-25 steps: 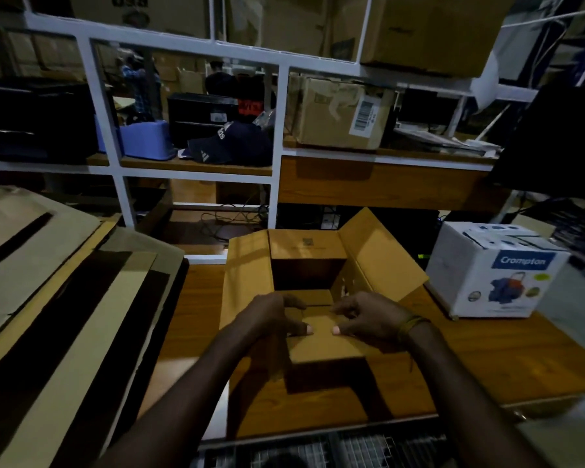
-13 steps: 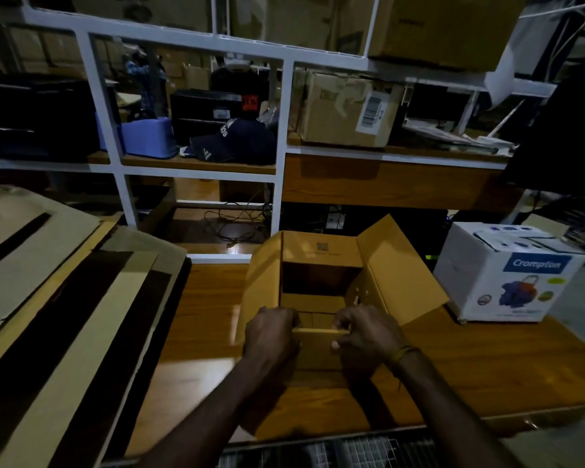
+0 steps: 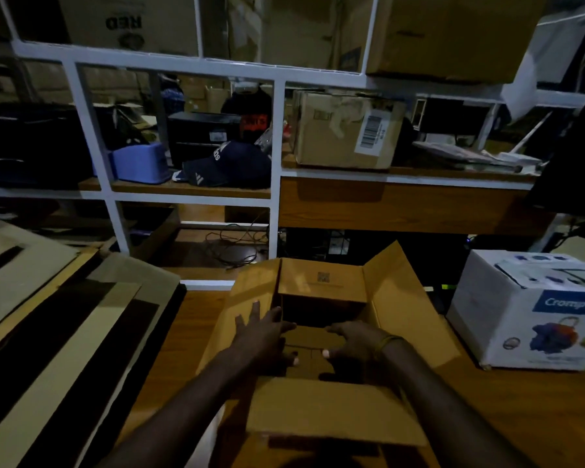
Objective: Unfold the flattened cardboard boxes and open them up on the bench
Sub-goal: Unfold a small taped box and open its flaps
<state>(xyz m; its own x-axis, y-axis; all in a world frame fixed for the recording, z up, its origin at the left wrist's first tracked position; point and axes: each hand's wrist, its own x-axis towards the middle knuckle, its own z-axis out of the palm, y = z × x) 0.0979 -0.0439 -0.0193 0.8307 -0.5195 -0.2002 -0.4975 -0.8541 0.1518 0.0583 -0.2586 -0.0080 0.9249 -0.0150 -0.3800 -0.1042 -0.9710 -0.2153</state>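
An opened cardboard box is seen standing on the wooden tabletop, its near flap folded toward the viewer. The left hand is laid with fingers spread against the left flap; the right hand is held loosely open inside. Flattened cardboard sheets are stacked at left, and a white printed box is set far right.
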